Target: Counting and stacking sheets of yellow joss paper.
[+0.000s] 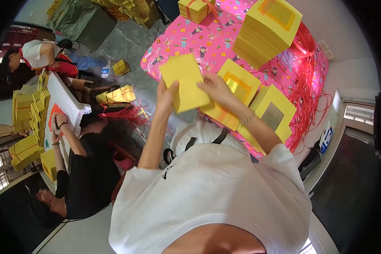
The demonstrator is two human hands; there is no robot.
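Head view: both hands up front, closed on the yellow paper [185,84]. L hand [166,95] clamps its L edge, thumb flat on the upper face; R hand [216,88] pinches the R edge, thumb on top too. Fingers underneath mostly hidden, so can't tell how far they reach. Held from both sides prob. b/c a wide, floppy wad would sag or fan out w/ one hand only; thumbs on top likely keep the layers square. Sheet count: can't tell.

Paper's position re grip: btwn the two hands, bulk spanning the gap, far edge sticking out past both thumbs, near edge hanging a bit toward the wearer. Plain face up, slightly tilted.

Just R of the grip, under the R forearm: gold-square stack [238,87], w/ grey-square stack [276,113] beside it, prob. kept close for an easy reach. Beyond the grip, up & R: tall stack [264,36], leaning a bit, likely parked there to leave elbow room. Farther R of the grip: red strings [304,80], loose, prob. heaped aside to avoid snagging. Pink tablecloth [167,46] beneath these stacks.
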